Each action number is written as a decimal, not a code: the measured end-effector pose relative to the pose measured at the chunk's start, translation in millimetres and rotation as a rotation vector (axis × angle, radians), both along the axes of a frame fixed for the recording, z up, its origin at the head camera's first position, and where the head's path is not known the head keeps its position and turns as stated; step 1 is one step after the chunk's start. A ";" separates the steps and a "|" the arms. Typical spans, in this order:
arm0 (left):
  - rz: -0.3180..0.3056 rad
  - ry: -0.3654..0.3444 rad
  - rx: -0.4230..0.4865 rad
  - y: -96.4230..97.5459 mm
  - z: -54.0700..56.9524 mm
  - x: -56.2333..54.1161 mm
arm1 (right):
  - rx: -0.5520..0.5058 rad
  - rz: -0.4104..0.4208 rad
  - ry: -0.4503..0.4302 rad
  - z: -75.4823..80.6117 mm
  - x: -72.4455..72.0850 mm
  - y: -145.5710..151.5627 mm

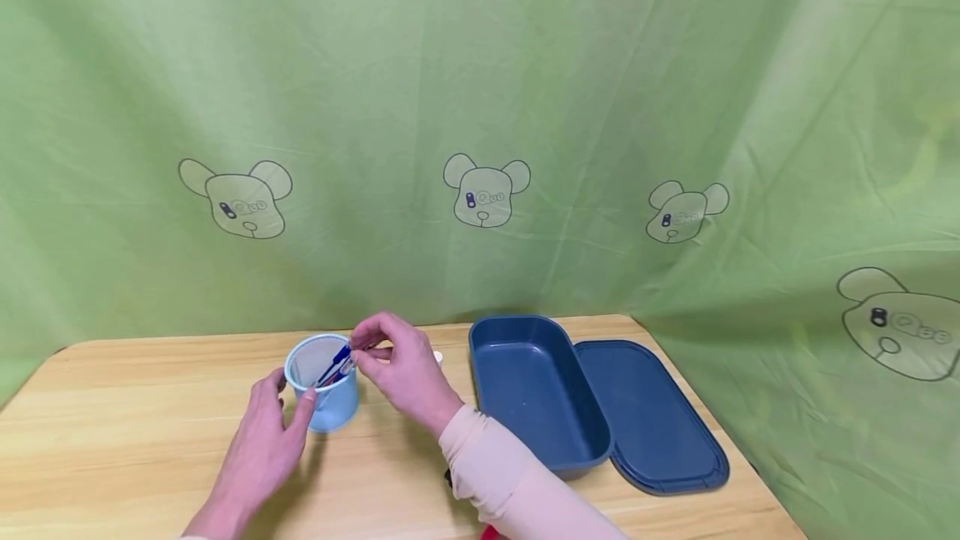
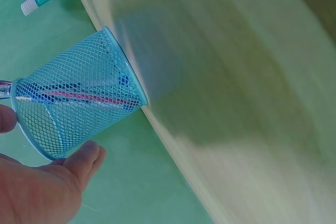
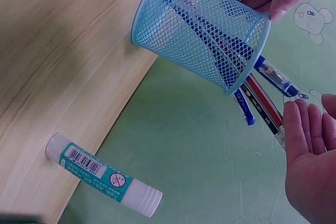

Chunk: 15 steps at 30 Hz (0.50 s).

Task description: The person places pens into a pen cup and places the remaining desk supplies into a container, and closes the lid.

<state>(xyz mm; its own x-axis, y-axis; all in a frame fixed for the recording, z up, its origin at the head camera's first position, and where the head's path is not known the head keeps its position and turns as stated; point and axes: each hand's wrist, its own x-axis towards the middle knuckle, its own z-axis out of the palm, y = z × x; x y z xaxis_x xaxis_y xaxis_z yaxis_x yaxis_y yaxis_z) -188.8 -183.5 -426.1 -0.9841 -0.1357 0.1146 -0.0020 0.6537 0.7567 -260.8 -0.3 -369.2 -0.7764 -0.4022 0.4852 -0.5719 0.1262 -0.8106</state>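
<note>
A light-blue mesh pen holder (image 1: 333, 407) stands on the table with several pens and a pencil leaning inside. My left hand (image 1: 264, 440) grips its rim, thumb at the near side and fingers round the left. My right hand (image 1: 405, 369) is at the upper ends of the pens, thumb and forefinger close together. In the right wrist view a red-and-black pencil (image 3: 262, 102) marked HB sticks out of the rim, its end running to my right fingers, which pinch it. Beside it are a blue-capped pen (image 3: 275, 77) and another blue pen (image 3: 244, 107).
A glue stick (image 3: 100, 171) with a teal label stands behind my right hand. To the right is a dark blue box (image 1: 525, 390), its lid (image 1: 652, 415) lying beside it. Something red (image 1: 490, 532) shows under my right sleeve. A green curtain (image 1: 375, 107) hangs behind the table.
</note>
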 end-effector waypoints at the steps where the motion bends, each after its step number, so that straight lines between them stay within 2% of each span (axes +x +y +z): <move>1: -0.001 0.000 0.003 0.2 0.2 0.1 | 0.003 0.000 0.005 -0.1 0.1 0.3; 8: -0.005 0.003 0.017 0.5 1.2 0.9 | 0.010 -0.018 0.037 3.1 2.2 6.2; 15: 0.002 0.026 -0.005 -2.2 2.4 2.7 | 0.067 -0.031 0.040 15.1 1.4 24.2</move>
<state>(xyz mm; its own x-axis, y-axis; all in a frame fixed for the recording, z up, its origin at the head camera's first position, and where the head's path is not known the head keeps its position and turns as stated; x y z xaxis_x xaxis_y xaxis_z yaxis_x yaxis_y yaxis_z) -186.1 -185.7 -423.7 -0.9806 -0.1366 0.1407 0.0166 0.6573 0.7535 -259.4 23.9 -354.1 -0.7699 -0.4104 0.4888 -0.5983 0.1975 -0.7766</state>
